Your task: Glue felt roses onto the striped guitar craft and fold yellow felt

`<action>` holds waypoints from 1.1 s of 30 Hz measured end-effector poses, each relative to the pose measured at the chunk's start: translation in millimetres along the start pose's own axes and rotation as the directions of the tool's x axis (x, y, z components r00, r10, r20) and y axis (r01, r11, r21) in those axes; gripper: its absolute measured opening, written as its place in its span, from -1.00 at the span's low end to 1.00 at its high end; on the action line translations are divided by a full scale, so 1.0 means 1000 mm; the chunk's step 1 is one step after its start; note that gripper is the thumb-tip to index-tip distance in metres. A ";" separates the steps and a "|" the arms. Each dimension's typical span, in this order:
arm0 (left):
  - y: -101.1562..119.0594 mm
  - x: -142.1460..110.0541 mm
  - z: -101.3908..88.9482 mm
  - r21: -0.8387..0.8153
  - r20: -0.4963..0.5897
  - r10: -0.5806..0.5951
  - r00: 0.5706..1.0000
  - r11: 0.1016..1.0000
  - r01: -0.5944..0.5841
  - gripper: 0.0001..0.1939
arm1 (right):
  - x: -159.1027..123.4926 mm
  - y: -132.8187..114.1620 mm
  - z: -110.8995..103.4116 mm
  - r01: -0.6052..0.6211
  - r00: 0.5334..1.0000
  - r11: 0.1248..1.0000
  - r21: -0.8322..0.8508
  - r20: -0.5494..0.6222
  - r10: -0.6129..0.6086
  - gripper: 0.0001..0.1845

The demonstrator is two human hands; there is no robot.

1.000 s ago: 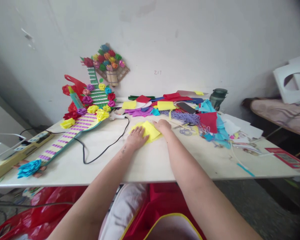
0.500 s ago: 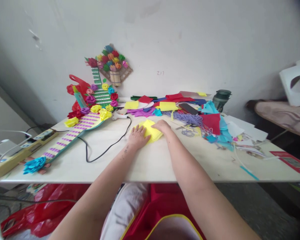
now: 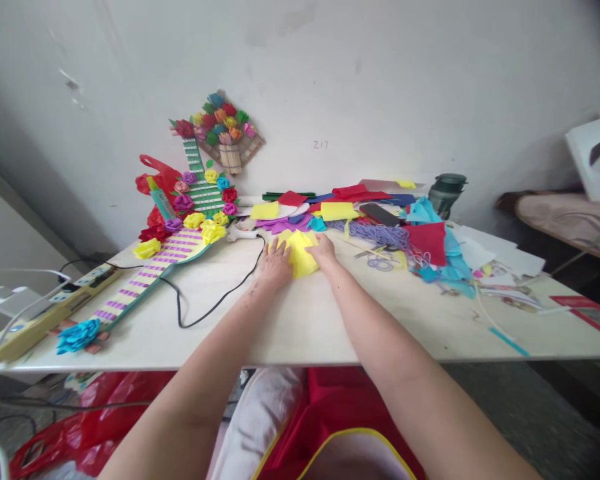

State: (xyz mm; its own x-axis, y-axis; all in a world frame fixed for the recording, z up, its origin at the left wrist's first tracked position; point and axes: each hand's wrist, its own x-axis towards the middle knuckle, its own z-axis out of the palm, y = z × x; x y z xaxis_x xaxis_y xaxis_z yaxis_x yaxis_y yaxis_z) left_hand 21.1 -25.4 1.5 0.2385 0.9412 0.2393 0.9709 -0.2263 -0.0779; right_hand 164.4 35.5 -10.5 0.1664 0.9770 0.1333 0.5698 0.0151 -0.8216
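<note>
A yellow sheet of crepe-like paper (image 3: 303,257) lies on the white table, creased and partly lifted in its middle. My left hand (image 3: 276,265) rests flat across its left side with the fingers spread. At the sheet's right edge, my right hand (image 3: 323,251) pinches the paper between thumb and curled fingers. Part of the sheet is hidden under both hands. A white glue gun (image 3: 243,234) lies just beyond my left hand, its black cord (image 3: 220,293) looping over the table.
Paper flowers (image 3: 213,231) decorate a striped panel (image 3: 150,273) at left, beside a power strip (image 3: 55,320). Coloured paper sheets (image 3: 337,211), a phone (image 3: 379,214), purple yarn (image 3: 375,235), scissors (image 3: 367,252) and a dark bottle (image 3: 446,195) line the back and right.
The yellow paper's middle now looks more raised and creased. My right hand has shifted slightly at its edge, while my left hand stays flat on it. The view has moved a little.
</note>
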 end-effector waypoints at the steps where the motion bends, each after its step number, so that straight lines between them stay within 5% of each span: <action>1: 0.000 0.004 -0.004 0.010 0.017 0.016 1.000 1.000 -0.017 -0.43 | 0.001 0.002 0.002 -0.007 1.000 1.000 0.009 -0.006 0.007 -0.41; 5: 0.006 0.012 -0.010 -0.063 0.069 0.005 0.998 0.998 -0.001 -0.47 | 0.003 0.007 0.004 -0.021 1.000 1.000 -0.012 -0.007 0.021 -0.29; 10: 0.016 0.010 0.009 -0.181 0.190 -0.051 0.981 0.980 0.086 -0.39 | 0.003 0.008 0.000 0.021 1.000 0.997 -0.075 -0.001 -0.021 -0.32; 17: 0.019 0.007 0.012 -0.179 0.242 -0.075 0.967 0.976 0.121 -0.35 | 0.000 0.014 -0.022 -0.068 0.990 0.988 -0.139 -0.135 0.049 -0.42; 20: 0.019 0.007 0.010 -0.168 0.261 -0.069 0.963 0.979 0.116 -0.35 | -0.004 0.010 -0.028 0.010 0.972 0.972 -0.234 -0.227 -0.065 -0.48; 25: 0.019 0.010 0.013 -0.151 0.264 -0.058 0.963 0.983 0.101 -0.33 | -0.013 -0.003 -0.014 0.416 0.899 0.799 -0.433 0.065 -0.433 -0.52; 29: 0.019 0.010 0.015 -0.142 0.257 -0.078 0.963 0.983 0.118 -0.33 | -0.020 -0.006 0.002 0.498 0.847 0.742 -0.449 0.437 -0.304 -0.43; 33: 0.019 0.009 0.016 -0.141 0.254 -0.098 0.962 0.981 0.137 -0.34 | -0.024 -0.003 0.004 0.375 0.893 0.755 -0.538 0.430 -0.137 -0.36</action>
State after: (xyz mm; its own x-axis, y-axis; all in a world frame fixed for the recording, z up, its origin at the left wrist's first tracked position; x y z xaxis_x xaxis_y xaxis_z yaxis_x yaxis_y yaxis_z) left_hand 41.8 -16.9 -13.7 0.1297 0.9915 -0.0075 0.9874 -0.1284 0.0929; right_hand 155.4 12.6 -14.0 -0.2753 0.9613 -0.0067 0.9257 0.2632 -0.2717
